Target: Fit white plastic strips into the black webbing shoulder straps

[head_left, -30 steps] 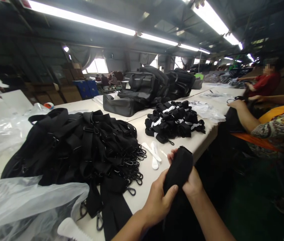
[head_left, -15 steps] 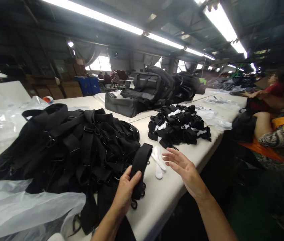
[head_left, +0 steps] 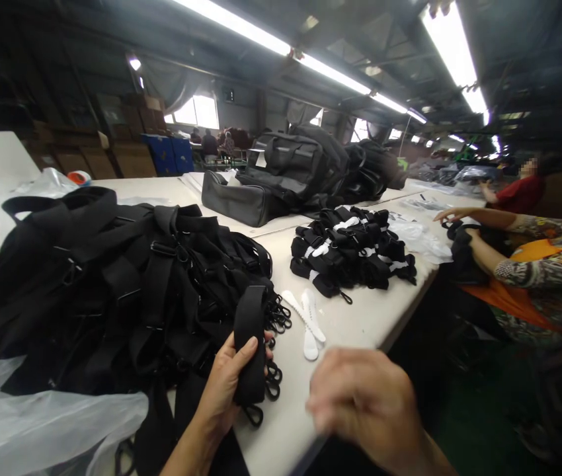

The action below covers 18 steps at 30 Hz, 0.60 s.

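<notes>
My left hand is closed around a folded black webbing strap, the thumb pressed across its front. Black swivel hooks lie on the table just right of that hand. My right hand is in the air near the table edge, fingers curled but smeared by motion, so what is in them, if anything, does not show. Between the hands and a little beyond lie white flat strips with toothed edges, crossed over one another. A large heap of loose black straps spreads to the left.
Bundled black straps with white bands are piled ahead. Black bags stand farther back. Clear plastic sheeting covers the near left. A co-worker's arm reaches over the right table edge. A tape roll sits far left.
My left hand has moved left and slightly down with the strap, which is now more upright. My right hand has dropped toward me, its fingers going from spread to curled. The view has shifted slightly.
</notes>
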{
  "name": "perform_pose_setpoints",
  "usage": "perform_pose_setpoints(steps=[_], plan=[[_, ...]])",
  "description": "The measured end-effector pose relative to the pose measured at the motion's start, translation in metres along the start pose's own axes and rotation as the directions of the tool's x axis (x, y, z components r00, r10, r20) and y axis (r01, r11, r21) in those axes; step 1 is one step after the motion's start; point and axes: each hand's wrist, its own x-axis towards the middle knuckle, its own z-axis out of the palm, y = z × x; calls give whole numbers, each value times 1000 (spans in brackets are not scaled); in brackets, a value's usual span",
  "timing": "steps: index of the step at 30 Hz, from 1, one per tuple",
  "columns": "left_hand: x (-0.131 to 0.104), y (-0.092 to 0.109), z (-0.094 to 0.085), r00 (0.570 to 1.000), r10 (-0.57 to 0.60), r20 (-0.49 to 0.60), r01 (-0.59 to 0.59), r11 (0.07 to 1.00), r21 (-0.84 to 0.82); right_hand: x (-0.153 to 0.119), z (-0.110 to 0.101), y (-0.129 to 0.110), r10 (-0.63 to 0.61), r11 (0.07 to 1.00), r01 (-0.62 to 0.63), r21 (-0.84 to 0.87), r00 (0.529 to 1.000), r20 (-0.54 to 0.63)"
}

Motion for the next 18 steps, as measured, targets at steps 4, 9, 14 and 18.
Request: perform_pose_setpoints(steps=[4, 9, 14, 18], plan=[[2, -1, -4, 999, 32, -20, -33, 999, -37, 74, -44, 53, 48, 623, -393, -676, 882, -468], [3, -6, -4, 994, 99, -35, -98, 995, 31, 113, -84, 112, 169, 432, -546, -718, 831, -530], [2, -8, 0, 988, 150, -42, -146, 984, 100, 122, -91, 121, 237, 369, -561, -741, 828, -508], [2, -8, 2, 987, 146, -62, -139, 985, 101, 121, -97, 117, 289, 365, -550, -751, 834, -470]])
